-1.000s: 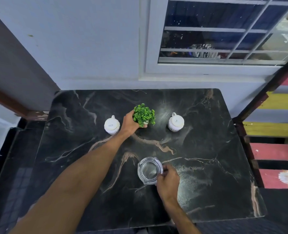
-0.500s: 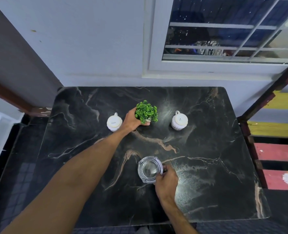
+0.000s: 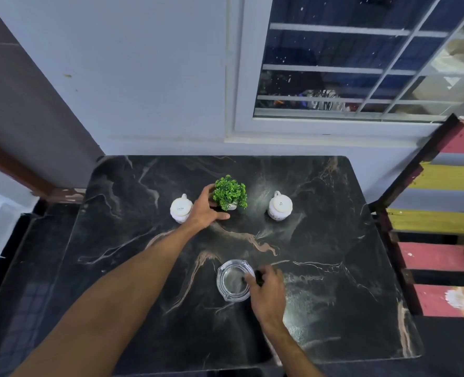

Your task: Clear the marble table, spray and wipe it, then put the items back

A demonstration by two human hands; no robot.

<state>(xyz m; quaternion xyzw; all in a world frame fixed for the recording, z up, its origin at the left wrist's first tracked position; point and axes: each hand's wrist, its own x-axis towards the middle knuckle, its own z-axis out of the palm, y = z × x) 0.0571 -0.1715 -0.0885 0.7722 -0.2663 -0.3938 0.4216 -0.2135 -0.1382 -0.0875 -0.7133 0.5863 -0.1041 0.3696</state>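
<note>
The potted plant stands upright in the upper middle of the marble table, and the glass ashtray sits flat in the lower middle, almost straight below it in the frame. Neither has a long axis to mind: the ashtray is roughly round and the plant is a compact tuft over a small pot.

The 2 hands are well apart, each on its own item. The left hand reaches in from the lower left and its fingers and thumb curl round the pot from the left side. The right hand comes from the lower right and pinches the ashtray's right rim, fingertips over the edge. Whether the items are being lifted or set down cannot be told.

2 white jars flank the plant: the left jar just beside the left wrist, the right jar apart on the other side. The left jar looks like the likeliest thing to be knocked. The ashtray has bare marble all round and lies nearer the bottom edge. A painted slatted bench stands at the right.
</note>
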